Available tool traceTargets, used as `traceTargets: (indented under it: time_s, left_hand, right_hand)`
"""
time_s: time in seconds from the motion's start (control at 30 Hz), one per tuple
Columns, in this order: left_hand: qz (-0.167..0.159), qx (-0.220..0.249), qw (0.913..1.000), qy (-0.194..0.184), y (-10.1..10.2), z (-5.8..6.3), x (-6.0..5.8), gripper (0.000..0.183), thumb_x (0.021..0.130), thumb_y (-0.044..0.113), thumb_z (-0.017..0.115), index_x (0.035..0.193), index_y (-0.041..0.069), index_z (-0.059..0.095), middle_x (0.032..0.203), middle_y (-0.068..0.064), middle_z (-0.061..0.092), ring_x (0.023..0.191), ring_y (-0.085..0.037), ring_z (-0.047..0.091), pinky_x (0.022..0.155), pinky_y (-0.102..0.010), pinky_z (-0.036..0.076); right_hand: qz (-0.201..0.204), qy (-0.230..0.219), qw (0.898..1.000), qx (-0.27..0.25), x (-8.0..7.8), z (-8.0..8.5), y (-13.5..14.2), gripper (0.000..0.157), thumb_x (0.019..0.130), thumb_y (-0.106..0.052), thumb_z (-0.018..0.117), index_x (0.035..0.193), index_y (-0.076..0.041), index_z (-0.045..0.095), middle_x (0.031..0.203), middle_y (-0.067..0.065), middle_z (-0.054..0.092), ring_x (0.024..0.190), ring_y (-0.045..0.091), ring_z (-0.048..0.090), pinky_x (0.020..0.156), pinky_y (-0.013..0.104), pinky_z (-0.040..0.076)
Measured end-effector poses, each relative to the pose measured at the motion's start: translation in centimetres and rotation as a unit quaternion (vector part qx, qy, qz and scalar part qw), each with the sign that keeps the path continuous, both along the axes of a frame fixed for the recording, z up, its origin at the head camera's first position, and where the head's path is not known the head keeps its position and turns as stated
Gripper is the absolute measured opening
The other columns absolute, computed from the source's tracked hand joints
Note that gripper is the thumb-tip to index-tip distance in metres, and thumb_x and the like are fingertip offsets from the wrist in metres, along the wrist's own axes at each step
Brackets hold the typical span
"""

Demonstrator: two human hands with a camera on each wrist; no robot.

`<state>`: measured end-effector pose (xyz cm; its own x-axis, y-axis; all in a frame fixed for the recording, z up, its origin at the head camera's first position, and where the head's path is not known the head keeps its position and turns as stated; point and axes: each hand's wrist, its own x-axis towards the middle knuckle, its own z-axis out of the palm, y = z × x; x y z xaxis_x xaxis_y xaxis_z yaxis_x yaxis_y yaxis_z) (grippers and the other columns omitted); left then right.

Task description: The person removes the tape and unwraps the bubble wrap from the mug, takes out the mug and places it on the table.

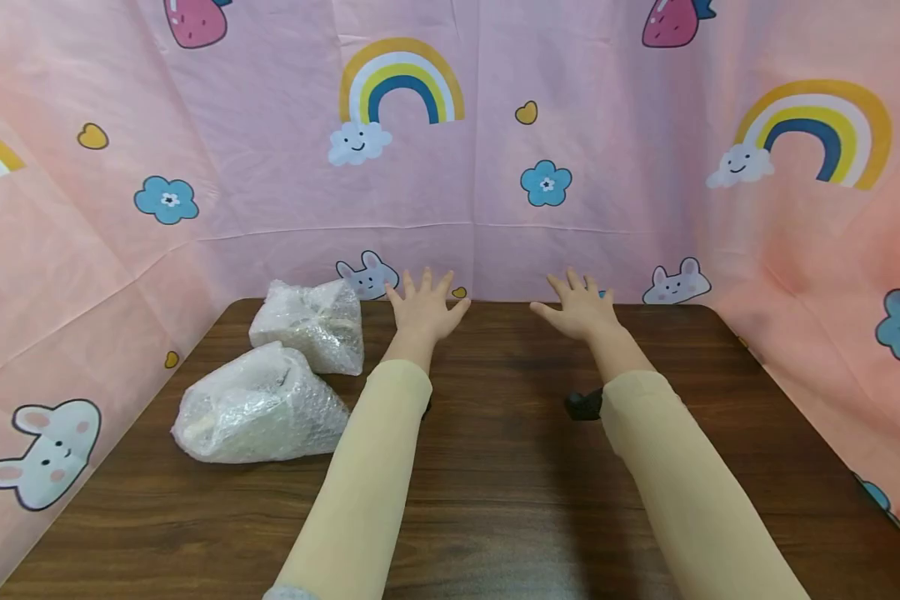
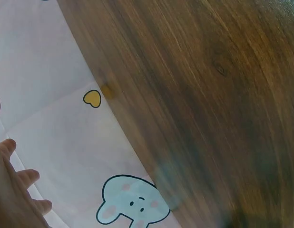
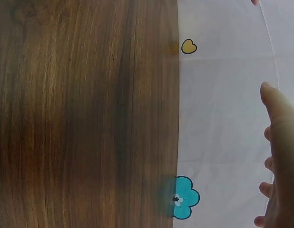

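Both arms reach forward over the table toward its far edge. My left hand [image 1: 422,315] has its fingers spread and holds nothing; its fingers also show at the left edge of the left wrist view. To its right, my right hand [image 1: 581,310] is likewise spread with nothing in it. In the right wrist view its thumb [image 3: 275,102] and fingertips line the right edge. Nearest the left hand is a bubble-wrapped bundle [image 1: 311,325], boxy in shape. In front of that lies a larger bubble-wrapped bundle [image 1: 258,408], partly beside the left sleeve. The wrap hides the contents of both.
The dark wooden table [image 1: 495,500] has rounded far corners. A pink cloth [image 1: 270,192] with rainbows, flowers and rabbits hangs close behind and along both sides of it. A small black piece [image 1: 583,406] shows beside the right sleeve's cuff.
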<state>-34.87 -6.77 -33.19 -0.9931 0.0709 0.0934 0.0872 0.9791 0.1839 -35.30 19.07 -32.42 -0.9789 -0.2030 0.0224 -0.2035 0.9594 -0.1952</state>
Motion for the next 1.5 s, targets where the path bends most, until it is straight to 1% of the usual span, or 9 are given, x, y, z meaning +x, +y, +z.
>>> traceTargets:
  time_s: [0.23,0.5,0.7,0.9,1.0,1.17,1.37,1.5]
  left_hand:
    - [0.001,-0.007,1.0,-0.002,-0.4,0.3,0.0,0.07,0.094,0.068,0.026,0.154,0.034,0.015,0.159,-0.01,0.01,0.142,-0.041,-0.006,0.105,-0.065,-0.009]
    - [-0.001,-0.017,0.9998,-0.009,-1.0,0.9,0.2,0.071,0.094,0.069,0.025,0.154,0.034,0.015,0.159,-0.011,0.009,0.142,-0.043,-0.005,0.105,-0.065,-0.007]
    - [-0.014,-0.017,0.9997,-0.006,-1.5,1.5,0.6,0.07,0.094,0.069,0.026,0.154,0.034,0.015,0.159,-0.012,0.008,0.141,-0.044,-0.006,0.105,-0.065,-0.006]
    - [-0.047,-0.003,0.9989,0.006,-2.0,2.6,1.4,0.071,0.094,0.069,0.025,0.154,0.033,0.016,0.159,-0.014,0.009,0.141,-0.045,-0.004,0.105,-0.067,-0.004]
    - [-0.057,0.005,0.9983,0.012,-2.4,3.2,1.9,0.072,0.093,0.07,0.026,0.154,0.033,0.017,0.159,-0.014,0.009,0.141,-0.045,-0.003,0.105,-0.067,-0.004]
    - [-0.069,-0.004,0.9973,0.025,-3.1,3.7,2.4,0.074,0.092,0.072,0.025,0.154,0.033,0.017,0.159,-0.013,0.011,0.141,-0.045,0.0,0.105,-0.067,-0.002]
    - [-0.084,0.0,0.9951,0.052,-4.2,4.1,3.2,0.073,0.091,0.072,0.029,0.153,0.033,0.022,0.156,-0.013,0.02,0.141,-0.044,0.006,0.106,-0.067,0.002]
    - [-0.091,0.007,0.9936,0.067,-4.8,4.8,4.1,0.073,0.092,0.07,0.033,0.153,0.031,0.025,0.154,-0.014,0.026,0.141,-0.043,0.009,0.106,-0.066,0.004]
  right_hand:
    - [-0.001,0.003,1.0,0.0,0.0,0.1,0.3,0.08,0.094,-0.066,0.033,0.155,-0.017,0.016,0.158,0.02,0.003,0.14,0.048,0.0,0.102,0.072,0.002]
    - [0.006,0.003,1.0,0.003,0.5,0.7,0.4,0.08,0.094,-0.066,0.032,0.155,-0.017,0.016,0.158,0.02,0.003,0.14,0.048,0.0,0.102,0.072,0.0]
    - [0.013,0.014,1.0,-0.005,0.8,1.3,0.4,0.079,0.094,-0.064,0.036,0.154,-0.016,0.019,0.157,0.021,0.007,0.14,0.048,0.003,0.101,0.072,-0.001]
    - [0.024,0.031,0.999,-0.008,1.3,1.9,0.2,0.079,0.093,-0.065,0.038,0.154,-0.016,0.023,0.157,0.021,0.01,0.14,0.045,0.003,0.102,0.071,0.0]
    - [0.031,0.036,0.999,-0.013,1.6,2.2,0.0,0.079,0.093,-0.065,0.039,0.153,-0.016,0.024,0.157,0.02,0.011,0.141,0.045,0.004,0.102,0.071,0.002]
    - [0.043,0.042,0.998,-0.023,2.0,2.5,-0.5,0.079,0.093,-0.065,0.04,0.154,-0.017,0.024,0.158,0.018,0.009,0.141,0.044,0.005,0.103,0.07,0.002]
    - [0.062,0.065,0.996,-0.029,2.7,2.7,-1.0,0.079,0.092,-0.065,0.042,0.153,-0.017,0.027,0.157,0.018,0.01,0.14,0.044,0.01,0.103,0.07,0.005]
    - [0.075,0.079,0.993,-0.033,3.2,2.8,-1.5,0.079,0.092,-0.066,0.042,0.152,-0.016,0.028,0.157,0.019,0.012,0.14,0.044,0.013,0.103,0.069,0.008]
